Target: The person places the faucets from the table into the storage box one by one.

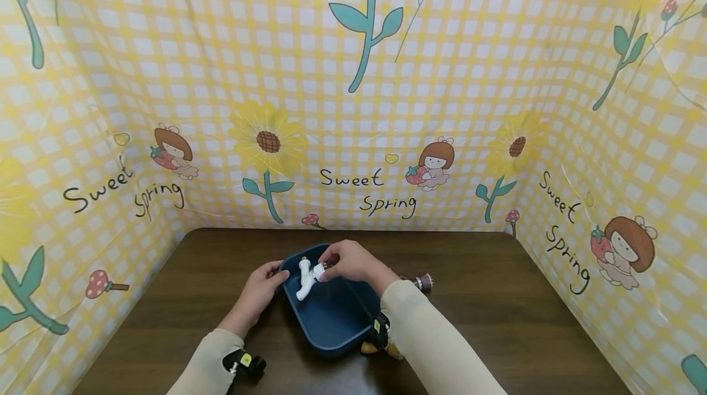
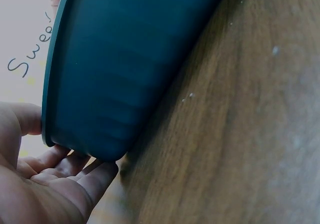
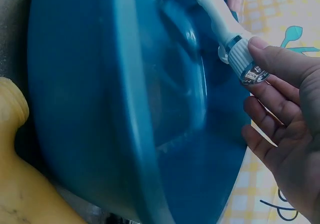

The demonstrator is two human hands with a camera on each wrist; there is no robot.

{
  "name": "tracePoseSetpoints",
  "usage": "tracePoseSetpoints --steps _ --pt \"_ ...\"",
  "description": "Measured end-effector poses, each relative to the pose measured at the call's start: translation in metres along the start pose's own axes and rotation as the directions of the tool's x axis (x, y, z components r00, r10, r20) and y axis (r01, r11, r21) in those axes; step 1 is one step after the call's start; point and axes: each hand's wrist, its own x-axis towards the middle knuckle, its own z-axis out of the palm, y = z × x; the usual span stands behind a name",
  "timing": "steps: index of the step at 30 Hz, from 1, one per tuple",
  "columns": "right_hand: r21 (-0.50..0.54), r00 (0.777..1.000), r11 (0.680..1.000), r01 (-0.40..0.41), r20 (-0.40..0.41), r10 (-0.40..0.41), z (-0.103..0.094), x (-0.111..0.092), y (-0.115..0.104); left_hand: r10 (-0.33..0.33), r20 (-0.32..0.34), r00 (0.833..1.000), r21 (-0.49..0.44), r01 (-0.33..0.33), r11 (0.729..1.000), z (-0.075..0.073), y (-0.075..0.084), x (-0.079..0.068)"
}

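A dark blue plastic basin (image 1: 331, 337) sits on the table. My left hand (image 1: 264, 287) grips its far left corner, thumb at the rim (image 2: 48, 84) and fingers against the outer wall. With thumb and fingers my right hand (image 1: 353, 262) pinches a white plastic tap (image 1: 305, 281) by its ribbed, silver-ringed end. The tap is held over the left part of the basin, its spout tilted toward the near left. In the right wrist view the white tap (image 3: 220, 17) shows close to the basin's far wall, with the lower fingers of that hand loosely bent below it.
Right of the basin, partly behind my right forearm, lies a brownish-red cylindrical thing (image 1: 424, 283) with a shiny end. A yellow, smooth, rounded thing (image 3: 17, 149) lies against the basin's near right side, under my right wrist. Checked cloth walls (image 1: 353, 137) enclose the brown wooden table (image 1: 469, 315).
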Motion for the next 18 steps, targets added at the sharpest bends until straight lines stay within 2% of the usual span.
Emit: tracePoseSetpoints --steps 18 --pt "-0.066 1.000 0.998 0.007 0.028 -0.005 0.0086 0.0040 -0.0014 0.000 -0.003 1.000 0.020 0.000 1.000 0.0002 -0.0001 0.0001"
